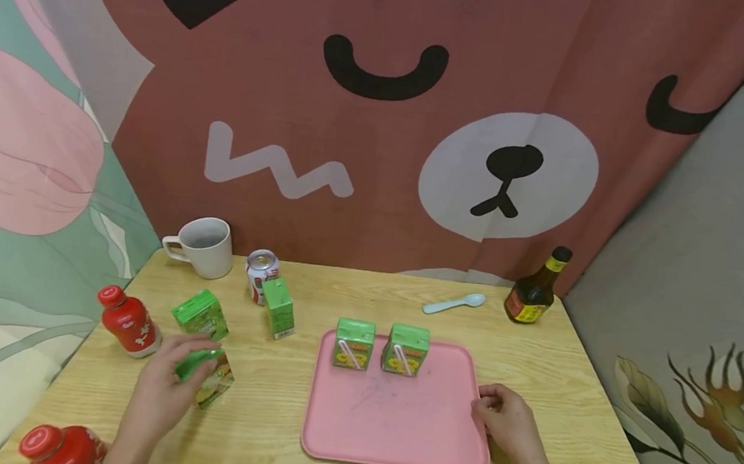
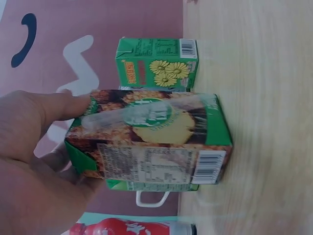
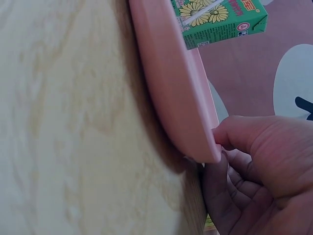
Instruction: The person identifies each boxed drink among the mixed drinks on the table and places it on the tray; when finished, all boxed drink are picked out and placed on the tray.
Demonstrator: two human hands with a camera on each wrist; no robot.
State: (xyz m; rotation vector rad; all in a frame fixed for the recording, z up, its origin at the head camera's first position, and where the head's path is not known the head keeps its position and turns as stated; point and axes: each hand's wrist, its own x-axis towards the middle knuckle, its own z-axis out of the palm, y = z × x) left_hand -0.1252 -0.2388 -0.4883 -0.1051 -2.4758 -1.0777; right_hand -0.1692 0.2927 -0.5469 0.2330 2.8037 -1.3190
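My left hand [image 1: 158,387] grips a drink carton [image 1: 216,381] by its top end, thumb on one side and fingers on the other. In the left wrist view this carton [image 2: 161,120] shows a brown fruit print, a wrapped straw and a barcode, its bottom close over the table. At the right edge of the pink tray [image 1: 393,432], my right hand [image 1: 511,421] pinches the rim between thumb and fingers. Two green drink cartons, a left one [image 1: 353,346] and a right one [image 1: 405,351], stand side by side on the tray's far part.
Two more green cartons, one nearer [image 1: 201,313] and one farther [image 1: 279,309], stand beyond my left hand. Around them are a can [image 1: 260,273], a white mug [image 1: 207,247] and red bottles [image 1: 130,322]. A light-blue spoon [image 1: 454,304] and dark sauce bottle [image 1: 532,288] are at the back right.
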